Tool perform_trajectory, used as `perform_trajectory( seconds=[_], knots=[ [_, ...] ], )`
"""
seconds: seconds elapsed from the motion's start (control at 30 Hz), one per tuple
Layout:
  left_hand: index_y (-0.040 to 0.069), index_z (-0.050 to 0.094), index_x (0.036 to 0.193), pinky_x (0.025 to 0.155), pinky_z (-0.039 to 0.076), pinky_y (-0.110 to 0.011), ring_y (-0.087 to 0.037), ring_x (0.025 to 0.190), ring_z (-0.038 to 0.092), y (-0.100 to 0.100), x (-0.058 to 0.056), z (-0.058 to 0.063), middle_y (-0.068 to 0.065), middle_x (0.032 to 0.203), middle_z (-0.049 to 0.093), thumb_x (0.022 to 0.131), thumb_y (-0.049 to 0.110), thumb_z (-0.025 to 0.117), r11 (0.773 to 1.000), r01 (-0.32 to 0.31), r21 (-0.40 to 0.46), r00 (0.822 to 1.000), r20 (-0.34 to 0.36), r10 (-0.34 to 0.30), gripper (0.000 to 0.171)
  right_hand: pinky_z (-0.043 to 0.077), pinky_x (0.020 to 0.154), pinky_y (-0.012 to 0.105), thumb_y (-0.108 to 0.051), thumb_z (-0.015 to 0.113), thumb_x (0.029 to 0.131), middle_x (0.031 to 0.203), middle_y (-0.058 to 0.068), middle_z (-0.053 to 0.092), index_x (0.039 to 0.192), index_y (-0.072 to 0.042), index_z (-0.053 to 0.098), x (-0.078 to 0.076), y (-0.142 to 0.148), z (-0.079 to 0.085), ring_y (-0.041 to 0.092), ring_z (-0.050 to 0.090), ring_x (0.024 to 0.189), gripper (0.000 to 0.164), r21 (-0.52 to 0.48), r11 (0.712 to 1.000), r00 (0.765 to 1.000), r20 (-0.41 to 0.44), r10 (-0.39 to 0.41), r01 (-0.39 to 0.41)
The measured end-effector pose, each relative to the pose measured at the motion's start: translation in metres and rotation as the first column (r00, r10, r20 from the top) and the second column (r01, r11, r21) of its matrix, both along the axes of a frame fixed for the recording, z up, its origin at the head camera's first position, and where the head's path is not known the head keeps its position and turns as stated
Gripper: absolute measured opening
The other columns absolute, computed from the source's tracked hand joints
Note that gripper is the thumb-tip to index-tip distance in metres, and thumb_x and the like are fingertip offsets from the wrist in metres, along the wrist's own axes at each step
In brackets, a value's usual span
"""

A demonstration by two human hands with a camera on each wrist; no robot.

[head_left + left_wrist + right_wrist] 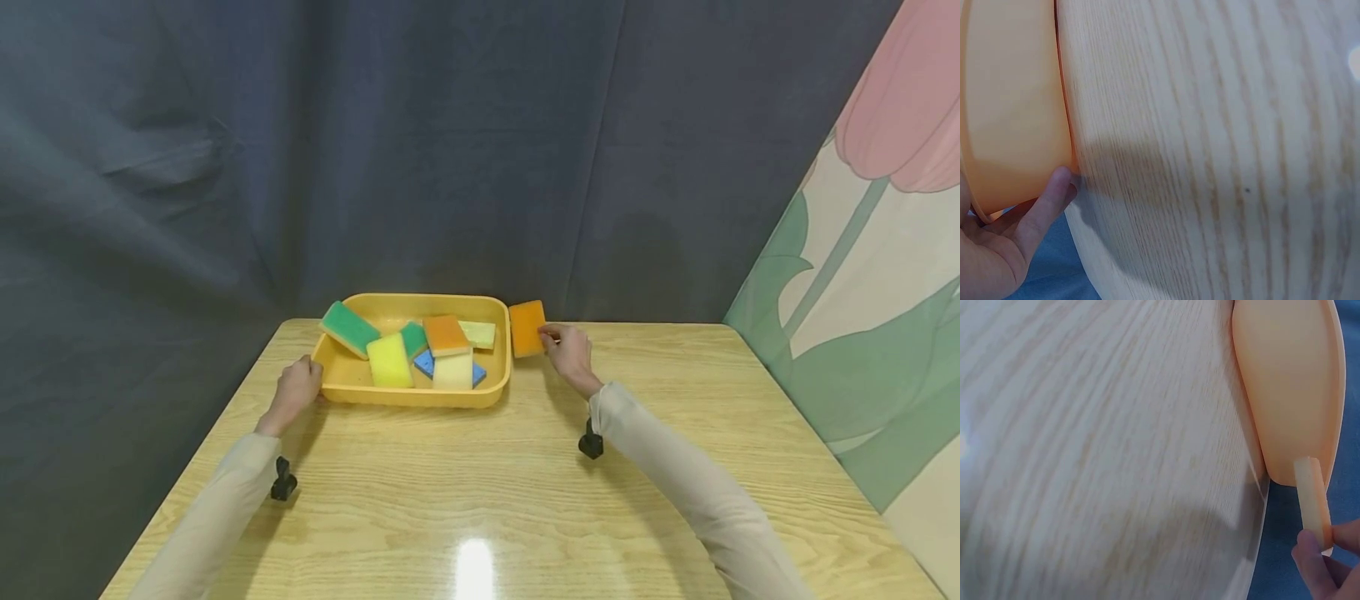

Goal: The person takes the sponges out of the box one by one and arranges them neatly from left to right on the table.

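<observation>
A yellow plastic basin (420, 398) stands at the far side of the table. My left hand (297, 387) grips its left end; in the left wrist view the thumb lies against the outer wall. Just beyond the basin's right end, my right hand (572, 354) pinches an orange sponge (527, 328) by its edge. The right wrist view shows this sponge (1313, 500) side-on, with a pale layer and an orange one. Inside the basin lie an orange sponge (446, 336), a yellow one (390, 362), a cream one (453, 372) and several others.
A green sponge (349, 330) leans over the basin's left rim. Behind the wooden table (450, 467) hangs a dark curtain (450, 167). A wall with a painted tulip (900, 100) borders the right side.
</observation>
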State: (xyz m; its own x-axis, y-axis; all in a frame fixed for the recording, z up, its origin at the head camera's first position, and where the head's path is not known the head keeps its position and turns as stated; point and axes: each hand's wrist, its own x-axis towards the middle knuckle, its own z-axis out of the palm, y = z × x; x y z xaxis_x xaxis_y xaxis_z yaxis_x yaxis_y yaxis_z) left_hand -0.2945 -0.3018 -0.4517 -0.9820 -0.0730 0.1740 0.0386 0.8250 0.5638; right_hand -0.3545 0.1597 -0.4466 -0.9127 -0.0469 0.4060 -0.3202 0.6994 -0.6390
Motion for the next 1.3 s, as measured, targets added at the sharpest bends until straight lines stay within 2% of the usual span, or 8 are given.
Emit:
perform_trajectory(
  seconds=[0.13,0.23,0.37,0.5,0.67,0.83,1.03,1.3],
  knots=[
    [-0.014,0.051,0.096,0.057,0.049,-0.042,-0.029,0.062,0.058,0.000,0.001,-0.001,-0.021,0.074,0.055,0.101,0.008,0.030,1.000,0.000,0.005,1.000,-0.004,0.000,0.031,0.050,0.083,0.050,-0.011,0.061,0.097,0.106,0.019,0.071,0.117,0.002,0.070,-0.002,0.001,-0.003,0.028,0.071,0.074,0.025,-0.005,1.000,1.000,0.009,0.014,-0.014],
    [-0.013,0.051,0.093,0.055,0.049,-0.040,-0.028,0.060,0.058,0.000,0.001,0.000,-0.020,0.073,0.054,0.101,0.008,0.030,1.000,0.003,0.011,1.000,-0.008,-0.003,0.030,0.050,0.085,0.051,-0.014,0.064,0.096,0.106,0.019,0.071,0.118,0.003,0.069,-0.003,0.001,-0.004,0.031,0.071,0.081,0.028,0.003,1.000,0.999,0.027,0.023,-0.023],
    [-0.013,0.051,0.094,0.055,0.048,-0.039,-0.027,0.060,0.057,0.001,0.002,-0.001,-0.020,0.073,0.054,0.101,0.008,0.030,1.000,0.001,0.016,1.000,-0.003,-0.001,0.031,0.051,0.085,0.050,-0.019,0.070,0.093,0.112,0.021,0.069,0.121,0.006,0.067,-0.003,0.001,-0.005,0.035,0.069,0.094,0.037,0.042,0.999,0.997,0.072,0.031,-0.034],
    [-0.014,0.051,0.096,0.055,0.048,-0.038,-0.027,0.060,0.057,0.001,0.001,-0.002,-0.020,0.074,0.054,0.101,0.009,0.029,1.000,-0.006,0.019,1.000,0.009,0.006,0.032,0.051,0.086,0.050,-0.018,0.076,0.088,0.118,0.022,0.066,0.124,0.007,0.064,-0.004,0.000,-0.006,0.036,0.068,0.097,0.045,0.081,0.996,0.993,0.114,0.032,-0.042],
    [-0.013,0.052,0.096,0.058,0.050,-0.042,-0.030,0.063,0.058,0.000,-0.001,-0.002,-0.021,0.075,0.055,0.101,0.010,0.029,1.000,-0.014,0.014,1.000,0.004,0.014,0.033,0.052,0.085,0.049,-0.009,0.077,0.086,0.117,0.026,0.065,0.124,0.008,0.064,-0.005,-0.001,-0.006,0.037,0.069,0.096,0.044,0.098,0.994,0.989,0.139,0.043,-0.057],
    [-0.012,0.051,0.093,0.058,0.048,-0.044,-0.029,0.062,0.054,0.000,-0.001,-0.002,-0.019,0.072,0.052,0.100,0.010,0.029,1.000,-0.014,0.002,1.000,-0.003,0.014,0.032,0.054,0.083,0.047,0.001,0.074,0.085,0.118,0.028,0.064,0.125,0.008,0.063,-0.004,-0.002,-0.007,0.038,0.069,0.096,0.042,0.072,0.996,0.984,0.170,0.045,-0.058],
    [-0.012,0.051,0.093,0.058,0.047,-0.042,-0.027,0.062,0.052,0.001,-0.001,-0.002,-0.018,0.073,0.051,0.101,0.010,0.029,1.000,-0.014,0.005,1.000,0.001,0.014,0.031,0.054,0.083,0.046,0.002,0.073,0.086,0.119,0.028,0.064,0.126,0.009,0.062,-0.004,-0.003,-0.010,0.039,0.068,0.098,0.042,0.073,0.995,0.984,0.172,0.052,-0.066],
    [-0.014,0.052,0.094,0.065,0.050,-0.051,-0.033,0.066,0.057,0.002,-0.001,-0.003,-0.023,0.075,0.054,0.101,0.008,0.031,1.000,-0.014,-0.015,1.000,-0.015,0.014,0.031,0.054,0.085,0.047,0.003,0.072,0.086,0.118,0.026,0.065,0.121,0.009,0.065,-0.004,-0.004,-0.013,0.038,0.068,0.099,0.037,0.082,0.994,0.986,0.155,0.056,-0.070]
  ],
)
